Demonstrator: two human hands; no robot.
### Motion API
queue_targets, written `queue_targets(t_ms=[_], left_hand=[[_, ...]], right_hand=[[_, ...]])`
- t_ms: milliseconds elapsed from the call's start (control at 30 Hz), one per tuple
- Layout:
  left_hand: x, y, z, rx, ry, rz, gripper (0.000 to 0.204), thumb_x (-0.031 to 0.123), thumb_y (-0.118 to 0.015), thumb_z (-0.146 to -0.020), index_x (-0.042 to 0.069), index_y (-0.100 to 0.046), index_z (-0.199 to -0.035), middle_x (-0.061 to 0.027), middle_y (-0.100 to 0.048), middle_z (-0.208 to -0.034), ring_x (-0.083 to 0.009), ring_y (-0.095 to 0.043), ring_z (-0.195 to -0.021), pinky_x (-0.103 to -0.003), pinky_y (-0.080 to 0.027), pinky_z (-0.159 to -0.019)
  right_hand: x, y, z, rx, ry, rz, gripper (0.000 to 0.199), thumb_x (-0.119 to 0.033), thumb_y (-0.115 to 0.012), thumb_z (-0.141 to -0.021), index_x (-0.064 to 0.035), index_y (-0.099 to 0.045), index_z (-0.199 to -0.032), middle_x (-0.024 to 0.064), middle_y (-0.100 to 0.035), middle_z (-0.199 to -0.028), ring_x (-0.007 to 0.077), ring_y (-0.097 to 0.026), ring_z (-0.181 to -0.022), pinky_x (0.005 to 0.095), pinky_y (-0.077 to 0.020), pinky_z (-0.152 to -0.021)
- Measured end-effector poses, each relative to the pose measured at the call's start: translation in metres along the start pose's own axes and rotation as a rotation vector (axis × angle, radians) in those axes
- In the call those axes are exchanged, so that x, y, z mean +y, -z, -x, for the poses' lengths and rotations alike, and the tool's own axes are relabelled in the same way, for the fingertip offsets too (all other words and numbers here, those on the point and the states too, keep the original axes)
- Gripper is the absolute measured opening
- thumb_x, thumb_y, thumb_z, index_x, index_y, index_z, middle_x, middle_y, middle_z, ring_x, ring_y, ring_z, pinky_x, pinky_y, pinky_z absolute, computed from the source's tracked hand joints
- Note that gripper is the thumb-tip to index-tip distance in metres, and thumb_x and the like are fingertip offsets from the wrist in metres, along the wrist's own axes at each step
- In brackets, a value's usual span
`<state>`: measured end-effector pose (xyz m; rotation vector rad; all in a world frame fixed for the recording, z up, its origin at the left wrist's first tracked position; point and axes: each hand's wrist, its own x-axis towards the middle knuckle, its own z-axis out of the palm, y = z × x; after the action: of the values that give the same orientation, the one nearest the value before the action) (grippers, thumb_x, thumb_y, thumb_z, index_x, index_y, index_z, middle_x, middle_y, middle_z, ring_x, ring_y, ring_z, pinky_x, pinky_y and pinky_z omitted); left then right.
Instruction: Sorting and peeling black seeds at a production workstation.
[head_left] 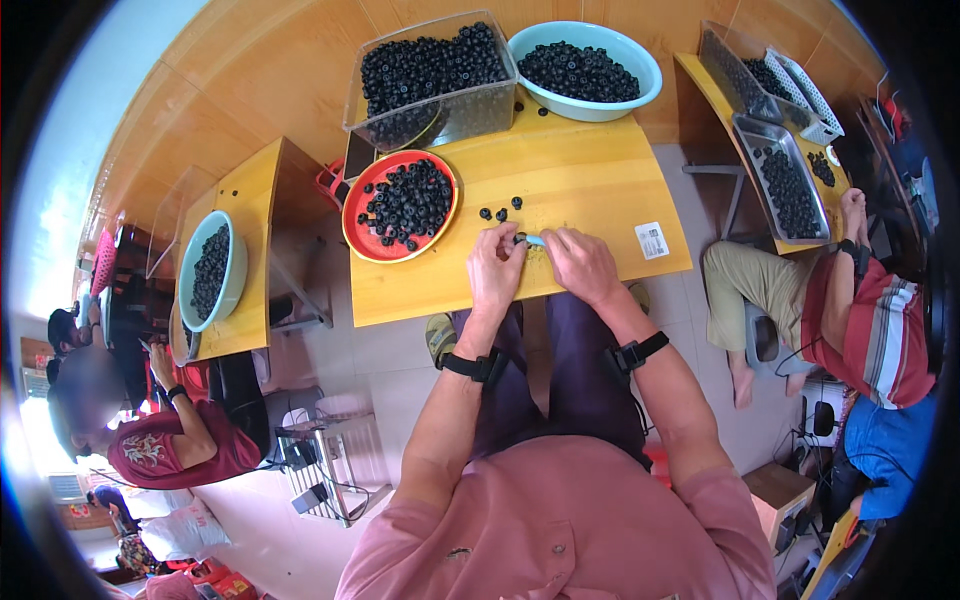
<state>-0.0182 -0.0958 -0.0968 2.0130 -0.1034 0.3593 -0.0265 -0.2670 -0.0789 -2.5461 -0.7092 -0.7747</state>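
Note:
Near the front edge of the yellow table, my two hands meet. My left hand is closed, pinching a small round black piece between thumb and fingertips. My right hand is wrapped round a slim light-blue tool, its tip against the piece; the kind of tool is hidden by my fingers. Just beyond my hands lie a few loose black pieces. To their left, a red plate with a yellow rim holds many more of them.
At the table's back stand a clear plastic bin and a light-blue basin, both full of black pieces. A white label lies at the right. Co-workers sit at side tables, with another basin at left and a metal tray at right.

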Motion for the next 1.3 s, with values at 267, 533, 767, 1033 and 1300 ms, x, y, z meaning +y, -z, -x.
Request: queue_targets(t_ms=[267,533,767,1033,1300], left_hand=[[0.0,0.0,0.001,-0.003,0.001,0.069,0.032,0.0,-0.077,-0.08,0.001,-0.069,-0.111,-0.0069,-0.066,-0.088,-0.0137,-0.065,-0.075,-0.027,-0.055,-0.072],[0.005,0.0,0.001,-0.025,0.102,0.182,0.033,-0.002,-0.076,-0.082,0.0,-0.065,-0.113,-0.0042,-0.066,-0.089,-0.009,-0.062,-0.075,-0.025,-0.053,-0.07],[-0.008,0.004,0.0,0.023,0.181,0.472,0.028,-0.004,-0.075,-0.085,-0.002,-0.065,-0.11,-0.0028,-0.067,-0.09,-0.0073,-0.062,-0.077,-0.022,-0.052,-0.072],[-0.011,0.005,0.0,0.043,0.117,0.324,0.02,0.0,-0.077,-0.084,0.0,-0.071,-0.103,-0.0055,-0.067,-0.091,-0.0095,-0.063,-0.074,-0.025,-0.053,-0.07],[-0.01,0.002,0.002,0.054,0.086,0.344,0.018,-0.001,-0.077,-0.084,0.0,-0.07,-0.1,-0.0012,-0.066,-0.088,-0.0058,-0.06,-0.075,-0.021,-0.05,-0.07]], right_hand=[[0.0,-0.002,0.001,0.005,0.012,0.005,0.008,-0.008,-0.062,-0.086,-0.0042,-0.063,-0.093,0.0076,-0.058,-0.075,0.0237,-0.065,-0.073,0.037,-0.0542,-0.062],[0.0,-0.001,0.001,-0.017,-0.013,-0.01,0.009,-0.008,-0.061,-0.086,-0.0039,-0.063,-0.094,0.0083,-0.061,-0.077,0.0244,-0.067,-0.075,0.0378,-0.0553,-0.063],[0.005,-0.011,0.001,-0.04,-0.134,0.058,0.011,-0.007,-0.058,-0.086,-0.0041,-0.063,-0.096,0.0099,-0.063,-0.08,0.0276,-0.068,-0.076,0.0405,-0.0565,-0.064],[0.005,-0.011,0.001,-0.038,-0.122,0.061,0.01,-0.007,-0.058,-0.086,-0.0047,-0.063,-0.095,0.0094,-0.062,-0.08,0.0271,-0.067,-0.075,0.0408,-0.0557,-0.062],[0.005,-0.01,0.002,-0.016,-0.112,0.046,0.01,-0.006,-0.059,-0.086,-0.006,-0.063,-0.095,0.0091,-0.061,-0.08,0.027,-0.067,-0.075,0.0404,-0.0557,-0.063]])
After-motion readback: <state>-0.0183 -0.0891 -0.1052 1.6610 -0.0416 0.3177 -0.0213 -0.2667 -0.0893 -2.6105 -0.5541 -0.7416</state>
